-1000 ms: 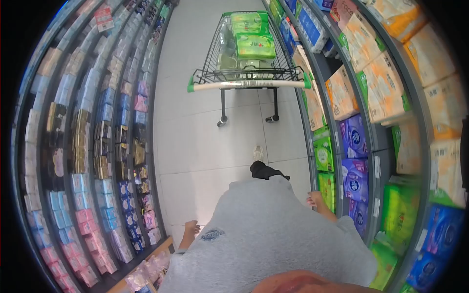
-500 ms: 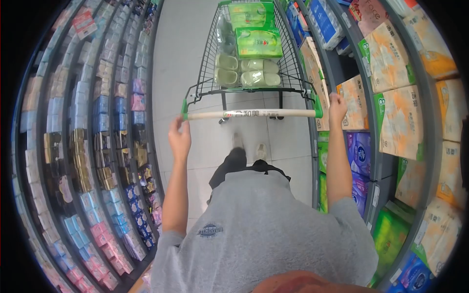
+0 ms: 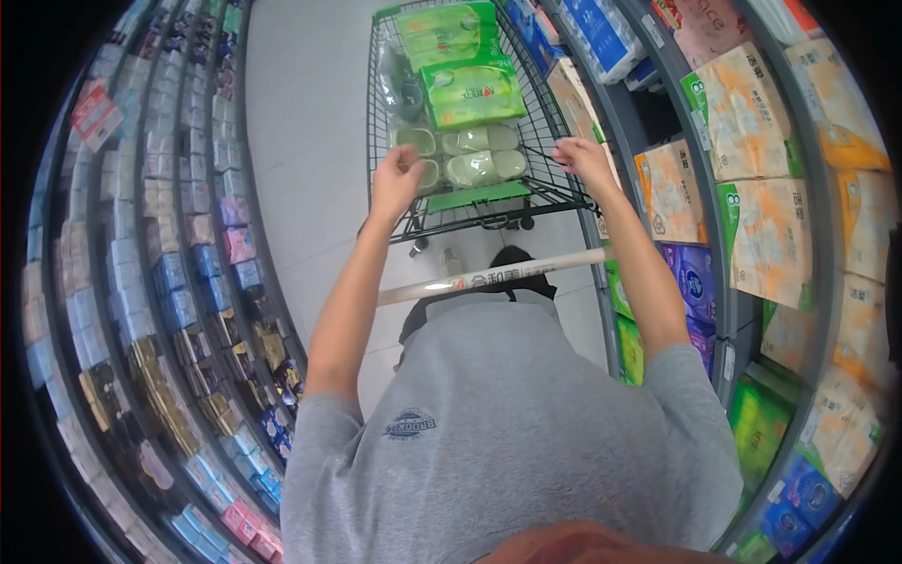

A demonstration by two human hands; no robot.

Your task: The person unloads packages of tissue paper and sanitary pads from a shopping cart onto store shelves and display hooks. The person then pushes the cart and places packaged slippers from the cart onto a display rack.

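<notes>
A wire shopping cart (image 3: 376,122) stands right in front of me, its pale handle bar (image 3: 503,275) close to my waist. My left hand (image 3: 399,177) is over the near left part of the basket, fingers apart, beside the light green slippers (image 3: 484,169). Over the right side of the basket is my right hand (image 3: 583,158), its fingers loosely spread with nothing visible between them. Beyond the slippers lie green tissue packs (image 3: 472,92). A dark item in clear wrapping (image 3: 401,86) sits at the basket's left side.
Shelves of small packets (image 3: 169,273) run along the left. On the right, shelves hold orange-and-white tissue packs (image 3: 747,113), purple packs (image 3: 691,282) and green packs (image 3: 756,423). Grey tiled floor (image 3: 301,122) shows between the left shelves and the cart.
Both hands have risen and reached forward past the handle bar, over the basket. The cart is nearer to my body and slightly turned, and the view has shifted.
</notes>
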